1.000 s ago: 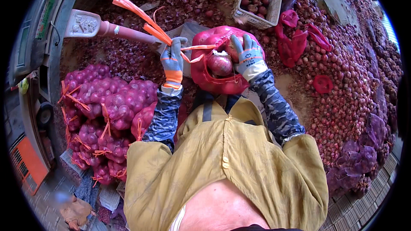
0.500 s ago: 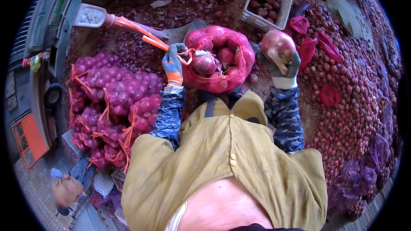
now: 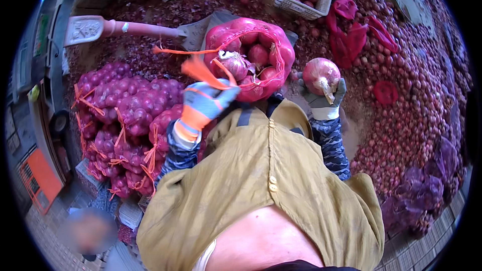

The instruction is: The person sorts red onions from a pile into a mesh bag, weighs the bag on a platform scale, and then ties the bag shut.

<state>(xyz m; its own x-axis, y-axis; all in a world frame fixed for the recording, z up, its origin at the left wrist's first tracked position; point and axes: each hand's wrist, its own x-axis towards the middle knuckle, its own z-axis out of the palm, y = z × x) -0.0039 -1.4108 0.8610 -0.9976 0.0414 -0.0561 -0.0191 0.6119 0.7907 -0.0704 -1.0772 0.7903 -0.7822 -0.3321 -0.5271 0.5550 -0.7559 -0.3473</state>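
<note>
In front of me an open pink mesh bag (image 3: 285, 54) stands full of large red onions, its mouth facing up. My left hand (image 3: 201, 105), in a blue and orange glove, is at the bag's near left edge. Its fingers are closed on the bag's orange drawstring (image 3: 186, 50), whose loose part is blurred. To the right of the bag, apart from it, my gloved right hand (image 3: 319, 104) holds a big red onion (image 3: 317, 74) with its dry stem turned toward me.
Filled, tied mesh bags (image 3: 145, 95) are stacked at the left. Behind them lies a pink-handled shovel (image 3: 140, 29). A white crate (image 3: 301, 9) holds onions at the back. Loose onions (image 3: 401, 135) spread over the right side, with empty pink bags (image 3: 350, 42). Another person (image 3: 90, 231) is at lower left.
My left hand has come nearer and lower with the drawstring, which now loops loosely over the bag's edge. My right hand has lowered slightly with the onion, turning its stem toward me.
</note>
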